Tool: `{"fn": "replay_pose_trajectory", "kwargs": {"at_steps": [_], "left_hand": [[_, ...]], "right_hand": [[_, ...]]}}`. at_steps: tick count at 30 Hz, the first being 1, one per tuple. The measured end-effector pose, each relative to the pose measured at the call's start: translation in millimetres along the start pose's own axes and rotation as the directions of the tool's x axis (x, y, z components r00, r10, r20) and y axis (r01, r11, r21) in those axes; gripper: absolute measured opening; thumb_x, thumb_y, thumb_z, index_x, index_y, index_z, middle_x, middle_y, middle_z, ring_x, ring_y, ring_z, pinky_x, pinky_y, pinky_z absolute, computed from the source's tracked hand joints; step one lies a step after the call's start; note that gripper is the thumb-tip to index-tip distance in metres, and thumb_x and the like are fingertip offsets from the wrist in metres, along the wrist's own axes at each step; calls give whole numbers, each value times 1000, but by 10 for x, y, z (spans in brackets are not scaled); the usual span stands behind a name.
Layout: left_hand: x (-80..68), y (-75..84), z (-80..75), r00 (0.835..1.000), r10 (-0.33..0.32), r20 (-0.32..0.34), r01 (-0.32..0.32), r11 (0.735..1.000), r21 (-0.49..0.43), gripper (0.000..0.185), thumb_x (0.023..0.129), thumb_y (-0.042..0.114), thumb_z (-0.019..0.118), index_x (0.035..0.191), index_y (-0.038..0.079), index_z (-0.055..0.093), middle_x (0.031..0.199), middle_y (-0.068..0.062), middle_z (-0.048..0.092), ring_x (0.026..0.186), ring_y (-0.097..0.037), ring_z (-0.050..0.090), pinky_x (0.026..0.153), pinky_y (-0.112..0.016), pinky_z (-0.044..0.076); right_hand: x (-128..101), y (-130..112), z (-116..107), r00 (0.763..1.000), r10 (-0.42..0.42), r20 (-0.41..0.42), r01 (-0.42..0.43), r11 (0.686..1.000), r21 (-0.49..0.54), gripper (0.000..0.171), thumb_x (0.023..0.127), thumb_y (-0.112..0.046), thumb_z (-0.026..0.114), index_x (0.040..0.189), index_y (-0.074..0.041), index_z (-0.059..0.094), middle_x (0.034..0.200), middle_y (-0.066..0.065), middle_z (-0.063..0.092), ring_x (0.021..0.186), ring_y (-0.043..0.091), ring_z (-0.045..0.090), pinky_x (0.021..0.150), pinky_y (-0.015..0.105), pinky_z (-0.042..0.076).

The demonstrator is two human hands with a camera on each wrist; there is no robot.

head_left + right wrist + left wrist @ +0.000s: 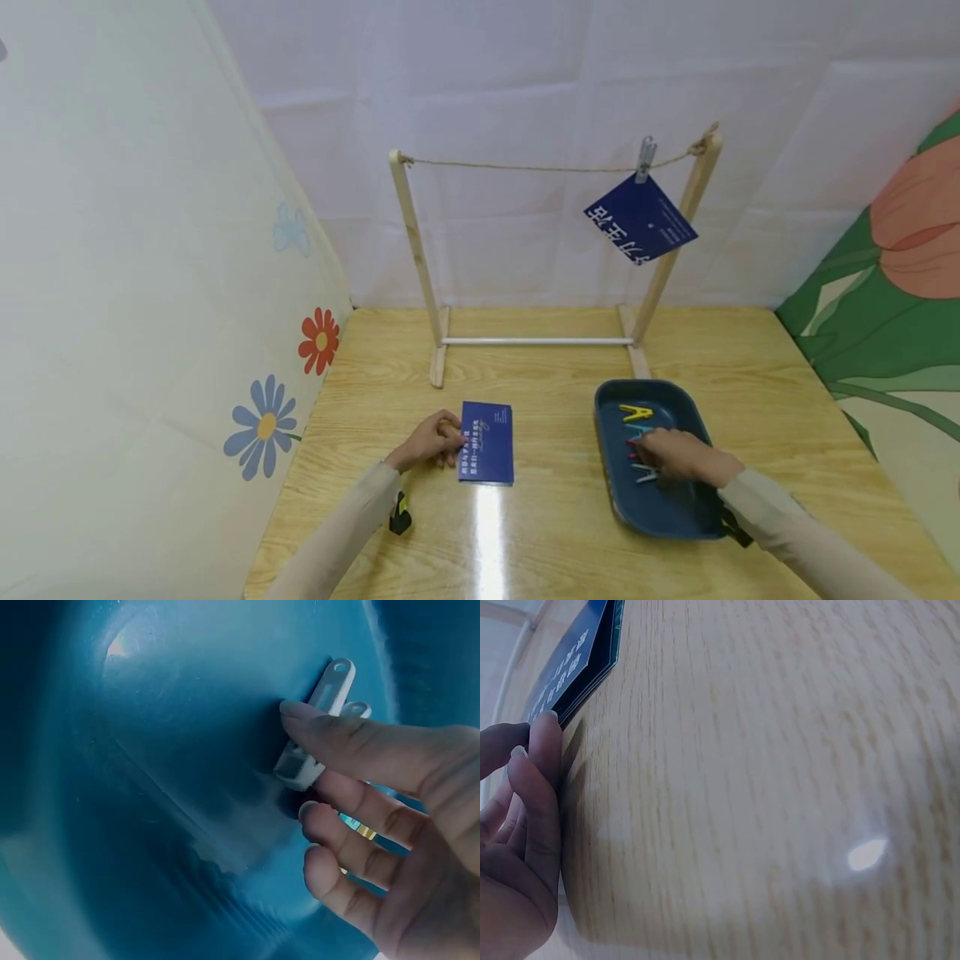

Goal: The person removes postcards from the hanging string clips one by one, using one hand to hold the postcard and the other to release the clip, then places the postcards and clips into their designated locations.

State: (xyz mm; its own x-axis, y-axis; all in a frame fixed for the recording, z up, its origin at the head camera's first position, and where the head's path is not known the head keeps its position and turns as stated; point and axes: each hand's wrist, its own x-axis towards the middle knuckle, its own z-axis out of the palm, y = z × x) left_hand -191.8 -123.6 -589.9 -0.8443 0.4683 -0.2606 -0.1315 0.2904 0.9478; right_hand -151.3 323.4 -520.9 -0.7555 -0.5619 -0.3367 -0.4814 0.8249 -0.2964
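In the head view my left hand (431, 442) is at the left edge of a small stack of dark blue printed cards (491, 442) on the table. The left wrist view shows its fingertips pinching the edge of a blue card (574, 656), with a gap under the top layer. My right hand (682, 457) reaches down into a dark blue tray (652, 521). Thumb and index finger pinch a white clothespin (337, 679) there, seen closely in the right wrist view. A yellow clothespin (636, 412) and a blue clothespin (639, 428) lie beside the hand.
Behind the hands stands a wooden frame (416, 242) with a twine line (517, 168) strung across its top. From the line's right part a blue card (641, 221) hangs tilted by a clear clothespin (646, 158). Painted walls flank the wooden table (540, 533).
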Motion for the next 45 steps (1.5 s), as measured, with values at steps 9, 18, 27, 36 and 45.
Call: {"fn": "replay_pose_trajectory", "kwargs": {"at_steps": [9,18,27,36,45], "left_hand": [[31,-39,1,999,41,-9,-42,999,-15,27,93,9,69,109,-3,52,73,-6,65,50,-13,60,42,-23,49],[34,-40,50,996,50,-80,-46,998,47,27,90,14,74,100,1,51,66,-5,60,44,-12,56,39,-24,49],[32,-63,106,990,88,-107,-74,988,134,28,89,7,75,98,-1,51,62,-4,56,43,-12,54,39,-25,47],[38,-80,72,993,68,-98,-55,990,133,24,90,7,74,96,3,51,62,-2,56,45,-11,56,40,-23,48],[38,-120,66,988,132,-82,-121,985,127,20,95,16,68,97,4,52,62,-1,58,45,-10,57,40,-24,51]], "right_hand": [[-8,22,1,998,-31,-47,29,999,-31,36,70,3,84,83,-16,56,73,-8,48,62,8,44,50,28,41],[-4,17,4,989,-117,-85,115,993,-36,35,72,12,77,83,-14,56,71,-10,47,61,5,42,50,26,40],[11,0,22,974,-204,-101,206,978,19,31,79,16,64,81,-14,54,71,-10,47,61,3,40,51,22,37],[39,-20,-51,982,-178,-60,182,981,66,34,73,18,67,83,-13,58,72,-10,50,62,2,43,51,22,41],[39,58,-219,976,-174,-132,177,984,12,36,68,17,68,79,-15,57,70,-11,49,61,4,42,51,23,39]]}}
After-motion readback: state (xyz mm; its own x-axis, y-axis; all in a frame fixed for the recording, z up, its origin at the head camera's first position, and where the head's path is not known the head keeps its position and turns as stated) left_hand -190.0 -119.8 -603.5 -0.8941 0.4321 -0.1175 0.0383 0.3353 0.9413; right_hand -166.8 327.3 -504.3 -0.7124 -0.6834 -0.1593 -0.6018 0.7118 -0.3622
